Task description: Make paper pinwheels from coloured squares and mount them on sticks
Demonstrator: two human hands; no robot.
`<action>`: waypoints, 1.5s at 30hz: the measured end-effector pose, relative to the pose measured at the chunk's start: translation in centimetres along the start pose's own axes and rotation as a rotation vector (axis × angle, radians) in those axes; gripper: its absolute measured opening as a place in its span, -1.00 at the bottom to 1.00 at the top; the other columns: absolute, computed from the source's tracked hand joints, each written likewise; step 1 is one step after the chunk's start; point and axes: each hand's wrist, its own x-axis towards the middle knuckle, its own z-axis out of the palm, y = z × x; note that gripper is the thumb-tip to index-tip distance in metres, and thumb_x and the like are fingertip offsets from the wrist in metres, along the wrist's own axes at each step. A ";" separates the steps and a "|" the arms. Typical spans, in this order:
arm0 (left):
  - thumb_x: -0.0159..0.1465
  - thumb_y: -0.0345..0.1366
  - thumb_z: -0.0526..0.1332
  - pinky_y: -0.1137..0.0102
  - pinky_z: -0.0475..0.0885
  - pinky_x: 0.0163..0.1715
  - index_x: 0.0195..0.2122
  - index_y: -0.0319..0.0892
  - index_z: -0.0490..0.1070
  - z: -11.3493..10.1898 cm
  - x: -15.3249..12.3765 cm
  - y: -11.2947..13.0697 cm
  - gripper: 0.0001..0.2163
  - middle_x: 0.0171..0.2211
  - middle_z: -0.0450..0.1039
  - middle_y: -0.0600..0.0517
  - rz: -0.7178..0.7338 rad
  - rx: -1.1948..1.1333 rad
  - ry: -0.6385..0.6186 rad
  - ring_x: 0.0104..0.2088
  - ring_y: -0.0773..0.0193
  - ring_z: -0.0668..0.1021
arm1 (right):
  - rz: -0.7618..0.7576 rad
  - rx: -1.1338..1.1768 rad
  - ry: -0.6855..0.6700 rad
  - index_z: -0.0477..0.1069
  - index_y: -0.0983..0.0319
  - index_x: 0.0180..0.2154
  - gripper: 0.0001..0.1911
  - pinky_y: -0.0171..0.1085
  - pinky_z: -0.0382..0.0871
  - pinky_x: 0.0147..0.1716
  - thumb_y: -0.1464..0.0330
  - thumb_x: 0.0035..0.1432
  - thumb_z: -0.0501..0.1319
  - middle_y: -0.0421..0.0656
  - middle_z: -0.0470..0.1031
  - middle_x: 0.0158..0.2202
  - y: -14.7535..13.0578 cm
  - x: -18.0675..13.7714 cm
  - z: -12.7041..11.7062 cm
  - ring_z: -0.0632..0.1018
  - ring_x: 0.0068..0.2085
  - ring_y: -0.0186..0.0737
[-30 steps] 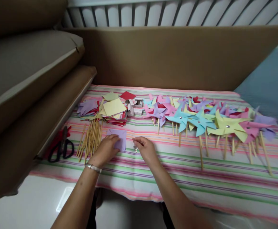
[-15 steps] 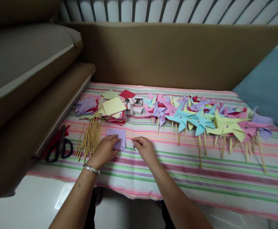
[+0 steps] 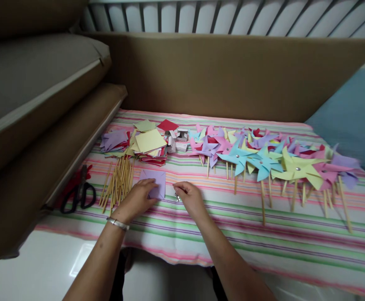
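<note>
My left hand (image 3: 138,196) rests with its fingers stretched over a purple paper square (image 3: 158,184), which has cut lines running in from its corners. The hand covers the square's left and lower part. To the right, my right hand (image 3: 187,194) is closed in a pinch above the striped cloth; whatever its fingertips may hold is too small to make out. Just under those fingers lies a small cluster of silver tacks (image 3: 177,197). A bundle of thin wooden sticks (image 3: 120,179) lies to the left of my left hand.
Black-handled scissors (image 3: 79,192) lie at the left beside red material. Behind the sticks are stacked paper squares (image 3: 151,141) and small open boxes (image 3: 181,140). Many finished pinwheels (image 3: 260,161) on sticks cover the right side. Large cushions (image 3: 44,79) border the left.
The left fingers have shifted slightly on the purple square, which lies a little flatter. My right hand keeps its pinch in nearly the same place. The camera view has moved slightly.
</note>
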 end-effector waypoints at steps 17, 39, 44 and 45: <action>0.17 -0.37 0.13 0.19 0.27 0.07 -0.05 -0.26 0.42 0.1 0.0 0.3 -0.68 0.02 0.40 -0.19 0.018 -0.021 0.067 0.04 0.10 0.40 | -0.040 0.001 0.001 0.51 0.21 -0.35 -0.82 -0.29 0.36 -0.40 0.35 0.02 0.16 -0.14 0.54 -0.44 0.4 -0.4 0.5 0.51 -0.37 -0.21; 0.14 -0.48 0.15 0.24 0.39 -0.12 -0.34 -0.15 0.49 -1.1 0.4 2.1 -0.84 -0.23 0.52 -0.05 0.092 -0.252 0.589 -0.18 0.20 0.52 | 0.137 0.329 -0.012 0.47 0.23 -0.31 -0.75 -0.33 0.33 -0.51 0.21 -0.03 0.24 -0.15 0.53 -0.43 -1.9 -0.2 0.1 0.50 -0.45 -0.27; 0.11 -0.58 0.13 0.14 0.31 -0.03 -0.34 -0.07 0.50 -0.9 0.2 4.2 -0.73 -0.12 0.50 -0.02 0.297 -0.070 0.602 0.01 0.15 0.41 | 0.431 0.797 -0.170 0.43 0.23 -0.31 -0.61 -0.36 0.30 -0.61 0.06 -0.06 0.27 -0.15 0.52 -0.45 -3.7 -0.8 -0.4 0.51 -0.49 -0.27; 0.12 -0.58 0.13 0.13 0.30 -0.01 -0.34 -0.05 0.50 -0.7 0.3 4.5 -0.72 -0.10 0.49 0.00 0.317 -0.055 0.586 0.04 0.14 0.39 | 0.433 0.836 -0.170 0.44 0.21 -0.28 -0.64 -0.36 0.32 -0.59 0.14 -0.10 0.32 -0.19 0.53 -0.44 -3.8 -0.9 -0.4 0.51 -0.47 -0.27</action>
